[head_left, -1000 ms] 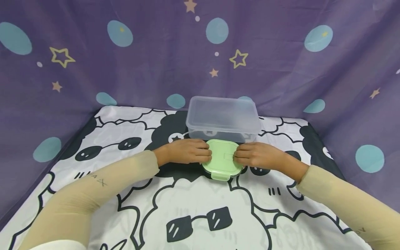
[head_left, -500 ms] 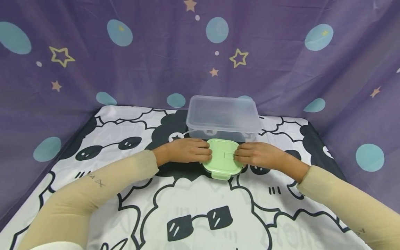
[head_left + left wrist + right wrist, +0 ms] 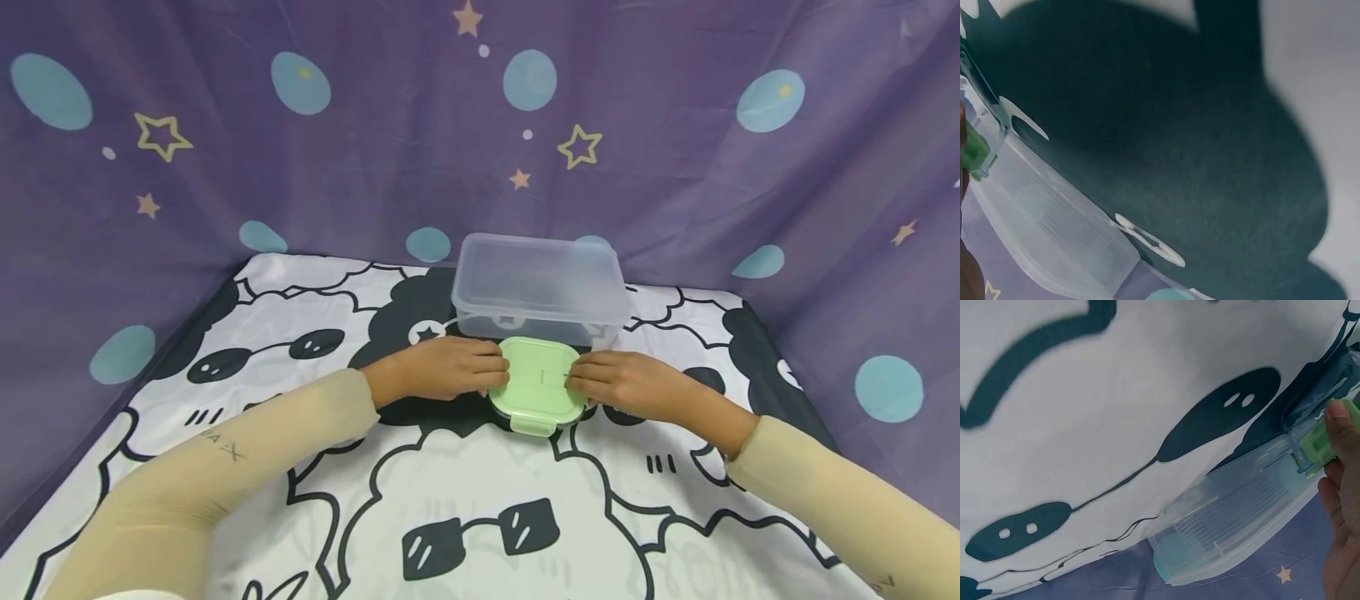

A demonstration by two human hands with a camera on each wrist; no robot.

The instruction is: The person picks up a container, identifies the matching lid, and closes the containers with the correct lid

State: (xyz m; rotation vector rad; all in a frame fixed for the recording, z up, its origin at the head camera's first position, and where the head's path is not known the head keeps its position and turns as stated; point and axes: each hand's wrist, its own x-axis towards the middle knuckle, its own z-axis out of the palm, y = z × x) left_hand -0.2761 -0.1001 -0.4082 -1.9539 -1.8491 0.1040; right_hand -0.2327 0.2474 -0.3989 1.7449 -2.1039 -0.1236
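Note:
A small glass food container with a light green snap-on lid [image 3: 536,379] sits at the middle of the table in the head view. My left hand [image 3: 453,367] holds its left side, fingertips over the lid's edge. On the opposite side, my right hand [image 3: 626,383] has its fingertips on the lid. In the right wrist view, my right thumb [image 3: 1338,419] lies on a green side latch [image 3: 1317,447], with fingers on its other side. The left wrist view catches only a little of my left hand at the edge, beside another green latch [image 3: 975,150]. The front latch [image 3: 533,426] points toward me.
Directly behind the food container stands a larger clear plastic box [image 3: 540,279], its top facing up. A black-and-white cartoon cloth [image 3: 480,483] covers the table. A purple curtain [image 3: 375,150] with stars hangs along the back and sides.
The head view has shifted slightly. Both hands stay at the sides of the green-lidded food container, and my right wrist sits a little lower and farther right.

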